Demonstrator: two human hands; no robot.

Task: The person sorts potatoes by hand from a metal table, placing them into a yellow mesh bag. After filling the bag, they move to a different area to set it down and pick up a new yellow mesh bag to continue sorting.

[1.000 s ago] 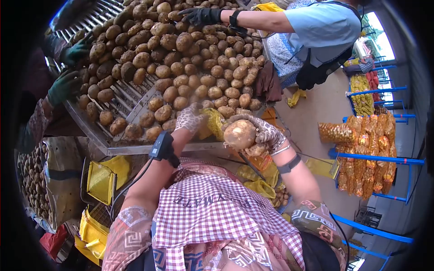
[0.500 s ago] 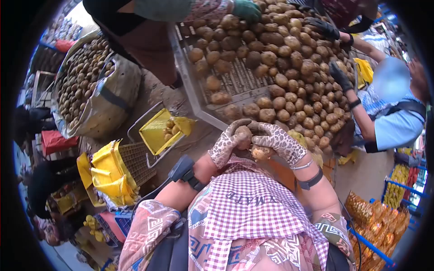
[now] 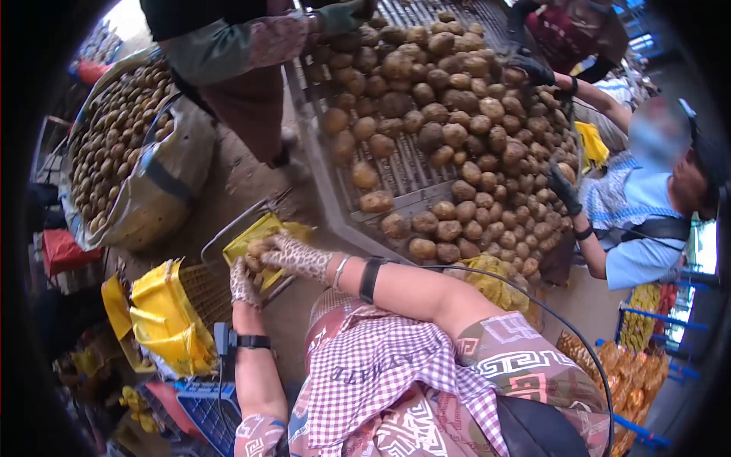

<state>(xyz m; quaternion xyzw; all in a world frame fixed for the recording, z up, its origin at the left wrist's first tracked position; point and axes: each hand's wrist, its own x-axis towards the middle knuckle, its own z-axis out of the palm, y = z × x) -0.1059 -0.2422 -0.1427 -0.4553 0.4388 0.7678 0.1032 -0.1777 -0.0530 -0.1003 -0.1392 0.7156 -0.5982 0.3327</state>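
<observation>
Patterned gloves cover both of my hands, which are together over a yellow bag (image 3: 242,242) held open on a metal frame at the left. My right hand (image 3: 298,257) reaches across my body, its fingers closed on a potato (image 3: 261,247). Close beside it, at the near side of the bag, my left hand (image 3: 244,285) curls against another potato (image 3: 253,264); its fingers are partly hidden. The hands cover most of what lies inside the bag.
A slatted sorting table (image 3: 358,221) heaped with potatoes (image 3: 457,137) stands ahead. Co-workers' gloved hands (image 3: 563,189) work over it. A large sack (image 3: 171,175) of potatoes stands left, with a yellow bag on a rack (image 3: 171,316) nearer. Filled orange net bags (image 3: 620,377) lie right.
Both hands have moved left and down from in front of my chest, by the table's edge, to the yellow bag, carrying potatoes. My view has shifted slightly.
</observation>
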